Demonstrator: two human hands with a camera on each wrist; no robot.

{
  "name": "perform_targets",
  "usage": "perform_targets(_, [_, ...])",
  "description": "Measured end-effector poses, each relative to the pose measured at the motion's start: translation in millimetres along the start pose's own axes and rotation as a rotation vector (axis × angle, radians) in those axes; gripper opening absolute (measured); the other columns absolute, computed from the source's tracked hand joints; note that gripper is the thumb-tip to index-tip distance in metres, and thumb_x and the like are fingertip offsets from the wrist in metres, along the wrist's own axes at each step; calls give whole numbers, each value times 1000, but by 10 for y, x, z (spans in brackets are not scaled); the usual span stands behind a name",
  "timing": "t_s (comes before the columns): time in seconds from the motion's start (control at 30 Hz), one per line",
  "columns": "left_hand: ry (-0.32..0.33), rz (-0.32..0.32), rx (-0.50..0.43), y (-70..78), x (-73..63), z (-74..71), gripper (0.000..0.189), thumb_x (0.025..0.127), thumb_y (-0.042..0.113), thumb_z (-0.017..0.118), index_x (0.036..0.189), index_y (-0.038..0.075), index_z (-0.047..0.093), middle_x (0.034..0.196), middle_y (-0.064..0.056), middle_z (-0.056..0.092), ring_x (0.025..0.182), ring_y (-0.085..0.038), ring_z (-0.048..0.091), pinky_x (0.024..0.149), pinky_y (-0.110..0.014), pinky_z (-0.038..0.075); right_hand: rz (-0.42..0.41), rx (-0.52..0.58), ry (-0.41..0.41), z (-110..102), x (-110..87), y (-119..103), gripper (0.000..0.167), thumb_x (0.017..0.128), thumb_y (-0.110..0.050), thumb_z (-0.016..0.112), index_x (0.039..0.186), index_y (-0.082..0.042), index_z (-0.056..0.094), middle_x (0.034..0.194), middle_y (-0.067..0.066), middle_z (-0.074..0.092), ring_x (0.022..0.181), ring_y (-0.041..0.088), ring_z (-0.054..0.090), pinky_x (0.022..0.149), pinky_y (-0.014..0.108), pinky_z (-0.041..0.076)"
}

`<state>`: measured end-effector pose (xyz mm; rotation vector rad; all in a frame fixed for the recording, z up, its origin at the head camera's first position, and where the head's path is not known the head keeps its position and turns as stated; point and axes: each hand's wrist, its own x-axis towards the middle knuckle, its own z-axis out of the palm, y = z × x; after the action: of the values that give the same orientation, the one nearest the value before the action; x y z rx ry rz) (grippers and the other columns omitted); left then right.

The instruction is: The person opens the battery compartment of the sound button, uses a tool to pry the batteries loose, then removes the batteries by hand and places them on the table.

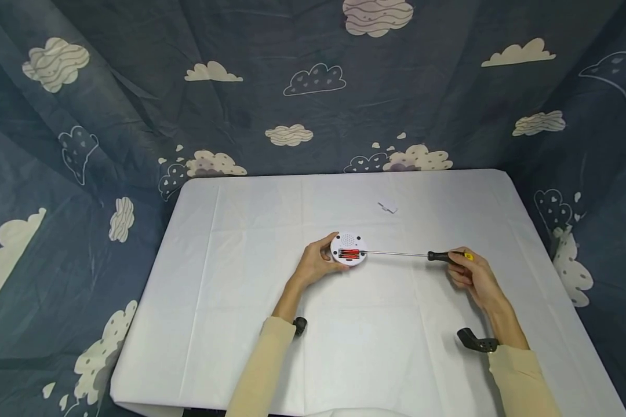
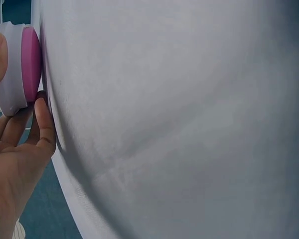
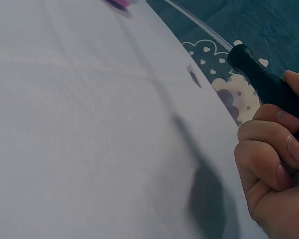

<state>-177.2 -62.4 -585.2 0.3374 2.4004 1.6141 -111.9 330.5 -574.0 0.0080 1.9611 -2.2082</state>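
Observation:
In the head view a round white device has a perforated patch, several dark spots and an uncovered compartment with red batteries in it. My left hand grips the device by its left edge, thumb and fingers on either side. The left wrist view shows its white body and pink other side, tilted up on edge near the cloth. In my right hand is a screwdriver with a black handle, a yellow end and a long metal shaft. Its tip meets the right end of the battery compartment.
A small pale cover-like piece with a dark edge lies on the white-clothed table, beyond the device. Dark blue cloud-print curtains hang behind and beside the table. Each wrist bears a black strapped mount.

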Motion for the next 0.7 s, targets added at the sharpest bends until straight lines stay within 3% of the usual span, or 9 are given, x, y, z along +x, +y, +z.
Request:
perform_targets(0.13, [-6, 16, 0, -1, -10, 6, 94, 73, 14, 96, 154, 8, 49, 146, -10, 62, 90, -15, 52, 72, -17, 43, -24, 0, 0, 11, -11, -41, 11, 110, -13, 49, 101, -10, 55, 69, -9, 42, 52, 15, 21, 54, 40, 13])
perform_targets(0.47, [-7, 19, 48, 18, -6, 4, 102, 70, 17, 98, 157, 14, 45, 154, -9, 55, 88, -18, 51, 71, -18, 43, -74, 17, -13, -26, -8, -129, 13, 110, -9, 46, 104, -10, 57, 69, -7, 41, 54, 19, 17, 53, 39, 11])
perform_targets(0.7, [4, 31, 61, 7, -12, 22, 97, 72, 18, 97, 155, 11, 48, 152, -9, 58, 96, -16, 53, 74, -18, 44, -71, -65, 11, 23, -33, -278, 8, 109, -11, 52, 106, -7, 58, 68, -7, 44, 54, 23, 20, 54, 42, 13])
